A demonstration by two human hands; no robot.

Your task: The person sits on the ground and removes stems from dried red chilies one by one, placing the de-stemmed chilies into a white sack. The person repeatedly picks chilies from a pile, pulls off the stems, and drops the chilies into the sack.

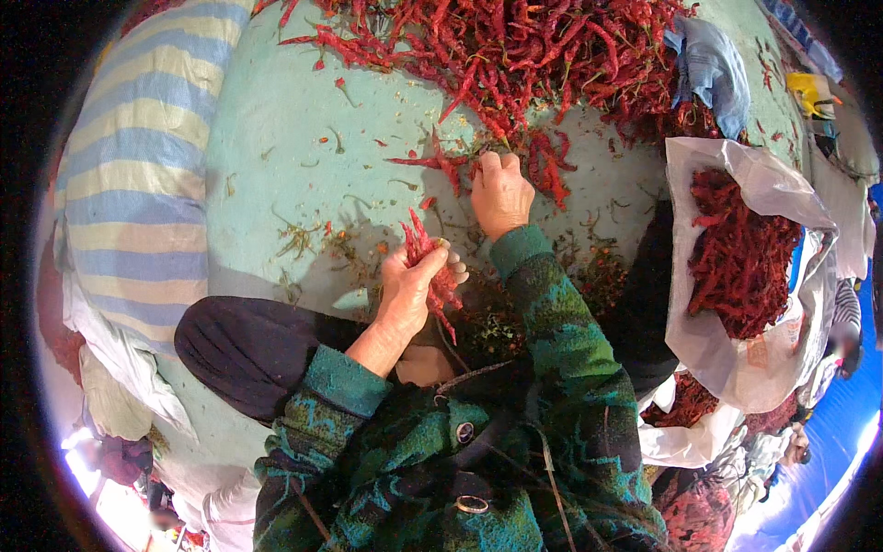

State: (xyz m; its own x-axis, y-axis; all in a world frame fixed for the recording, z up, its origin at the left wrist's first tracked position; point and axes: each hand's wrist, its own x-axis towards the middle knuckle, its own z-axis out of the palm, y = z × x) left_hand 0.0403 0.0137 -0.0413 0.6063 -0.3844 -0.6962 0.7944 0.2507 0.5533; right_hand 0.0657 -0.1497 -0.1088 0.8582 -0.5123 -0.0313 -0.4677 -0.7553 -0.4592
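Observation:
My left hand is closed around a small bunch of dried red chilies, whose tips stick out above and below the fingers. Farther forward, my right hand is turned back-side up with its fingers curled down. Those fingertips are hidden, so whether they pinch a chili or a stem is unclear. Loose chilies lie just left of the right hand, and another small cluster lies to its right. Beyond it spreads a large heap of dried red chilies.
Stems and seeds litter the pale green sheet. A striped sack stands at left. On the right, an open white sack holds chilies; a blue cloth lies beside the heap. People sit at the lower edges.

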